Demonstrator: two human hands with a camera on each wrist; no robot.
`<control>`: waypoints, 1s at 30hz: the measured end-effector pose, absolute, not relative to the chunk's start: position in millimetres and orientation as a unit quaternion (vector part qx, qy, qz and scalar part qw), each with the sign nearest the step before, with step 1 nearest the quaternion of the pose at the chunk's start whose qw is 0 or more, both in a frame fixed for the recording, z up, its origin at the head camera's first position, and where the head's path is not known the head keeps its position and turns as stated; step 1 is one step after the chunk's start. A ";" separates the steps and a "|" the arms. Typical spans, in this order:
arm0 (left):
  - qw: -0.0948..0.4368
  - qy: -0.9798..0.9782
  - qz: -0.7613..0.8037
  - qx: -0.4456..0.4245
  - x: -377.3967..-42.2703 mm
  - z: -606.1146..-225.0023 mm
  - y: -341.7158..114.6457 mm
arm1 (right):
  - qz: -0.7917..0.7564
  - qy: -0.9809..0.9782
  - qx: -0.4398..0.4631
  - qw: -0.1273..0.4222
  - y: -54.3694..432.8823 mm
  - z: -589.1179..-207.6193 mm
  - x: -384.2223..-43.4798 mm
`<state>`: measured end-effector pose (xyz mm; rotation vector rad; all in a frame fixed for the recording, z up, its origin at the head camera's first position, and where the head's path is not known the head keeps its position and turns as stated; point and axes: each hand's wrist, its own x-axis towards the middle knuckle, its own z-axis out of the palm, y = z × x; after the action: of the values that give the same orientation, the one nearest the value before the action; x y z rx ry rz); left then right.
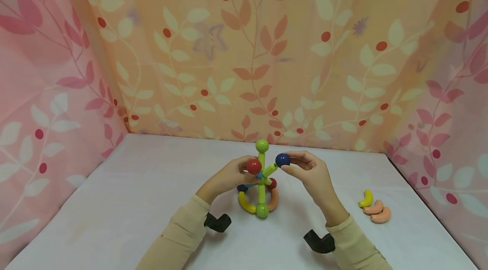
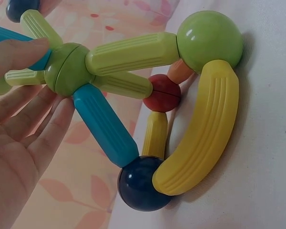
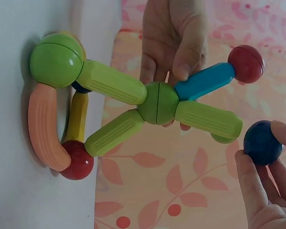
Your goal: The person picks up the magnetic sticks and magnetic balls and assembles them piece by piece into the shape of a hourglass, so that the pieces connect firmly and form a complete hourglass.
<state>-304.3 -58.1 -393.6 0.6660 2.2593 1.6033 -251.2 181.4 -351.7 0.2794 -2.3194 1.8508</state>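
Note:
A toy structure of balls and rods stands on the table, with a green ball [image 3: 158,103] at its hub. My left hand [image 2: 24,119] holds it near the hub, thumb on a blue rod [image 3: 207,81] that ends in a red ball [image 1: 253,166]. Between thumb and fingertips, my right hand [image 1: 310,172] pinches a dark blue ball [image 3: 263,142]. That ball is close to the free end of a light green rod [image 3: 209,118]; in the right wrist view a small gap shows between them. Curved yellow [image 2: 205,133] and orange [image 3: 46,126] pieces link the lower balls.
On the table's right side lie a curved yellow piece [image 1: 366,199] and curved orange pieces [image 1: 381,215]. Flowered cloth [image 1: 236,49] hangs behind and at both sides of the white table [image 1: 133,202]. Black wrist mounts [image 1: 320,242] stick out by the sleeves.

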 end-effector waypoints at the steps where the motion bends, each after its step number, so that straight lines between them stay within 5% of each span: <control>1: 0.145 0.786 0.555 0.231 -304.4 -393.5 -57.9 | 0.617 -0.777 0.094 0.081 181.2 -351.5 -250.8; 30: 0.145 0.774 0.574 0.224 -301.1 -388.1 -55.9 | 0.592 -0.790 0.134 0.081 182.6 -355.5 -253.6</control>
<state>-301.1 -55.9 -388.1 0.6452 2.2302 1.6555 -253.6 182.6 -355.5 0.3992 -2.3626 1.7700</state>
